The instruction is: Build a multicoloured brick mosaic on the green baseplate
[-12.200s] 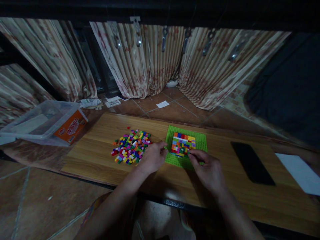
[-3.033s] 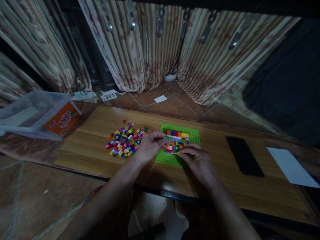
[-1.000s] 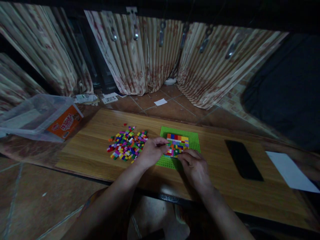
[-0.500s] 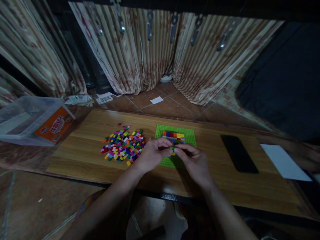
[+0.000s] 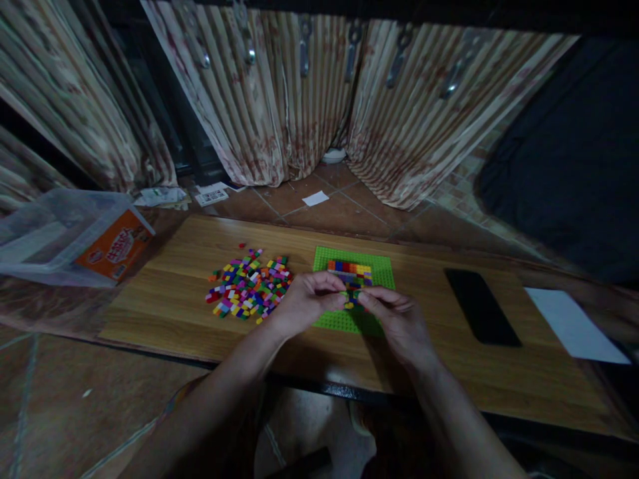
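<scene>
Over the green studded baseplate (image 5: 341,323), my left hand (image 5: 312,299) and my right hand (image 5: 397,319) face each other, both closed in a pinch. A small yellow-green toy brick (image 5: 345,297) shows at my left fingertips. At my right fingertips is a small dark green toy brick (image 5: 356,293). Rows of coloured bricks (image 5: 349,267) are set on the baseplate beyond my fingers; my hands partly cover them. To the left of my left hand lies a loose pile of multicoloured bricks (image 5: 249,286).
The wooden board (image 5: 164,299) carries a black phone-like slab (image 5: 482,306) on the right. Beside it lies a white sheet (image 5: 574,326), near another person's arm (image 5: 594,306). A clear plastic bin (image 5: 64,239) with an orange label stands at left. Striped curtains (image 5: 279,100) hang behind.
My fingertips have drawn slightly apart, so a small gap with bricks showing lies between them. The whole view has shifted a little.
</scene>
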Motion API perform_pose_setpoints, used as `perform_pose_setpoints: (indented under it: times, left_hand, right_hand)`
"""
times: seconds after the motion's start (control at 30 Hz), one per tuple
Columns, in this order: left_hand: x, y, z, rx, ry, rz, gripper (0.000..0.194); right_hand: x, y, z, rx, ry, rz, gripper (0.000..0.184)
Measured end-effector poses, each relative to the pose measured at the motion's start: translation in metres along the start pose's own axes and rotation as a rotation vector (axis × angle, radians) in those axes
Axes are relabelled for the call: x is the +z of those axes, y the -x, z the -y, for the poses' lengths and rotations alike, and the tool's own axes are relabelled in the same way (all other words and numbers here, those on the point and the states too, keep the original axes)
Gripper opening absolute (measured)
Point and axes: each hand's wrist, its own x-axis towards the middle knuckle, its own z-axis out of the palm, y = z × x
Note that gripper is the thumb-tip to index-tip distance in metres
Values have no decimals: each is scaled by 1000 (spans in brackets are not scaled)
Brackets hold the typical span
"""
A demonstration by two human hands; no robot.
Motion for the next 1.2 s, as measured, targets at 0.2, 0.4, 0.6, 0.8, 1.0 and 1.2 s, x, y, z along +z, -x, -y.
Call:
perform_pose_setpoints:
  times: [0.2, 0.4, 0.6, 0.8, 1.0, 1.2]
  left_hand:
    - [-14, -4, -1, 1, -22, -170, 20]
    - [-16, -6, 3, -6, -69, -165, 16]
    - [-15, -4, 0, 1, -82, -180, 16]
    - [-15, -4, 0, 0, -63, -185, 15]
    - [-15, -4, 1, 15, -60, -177, 14]
    - [-16, -5, 2, 20, -88, -177, 14]
  right_hand:
    - [-11, 0, -4, -289, 456, 65, 17]
    - [-10, 2, -11, -469, 703, 127, 15]
    - [-9, -1, -17, -511, 793, 137, 13]
    - [-4, -1, -19, -518, 781, 111, 10]
    - [0, -2, -20, -509, 754, 85, 9]
    - [1, -1, -22, -564, 794, 78, 12]
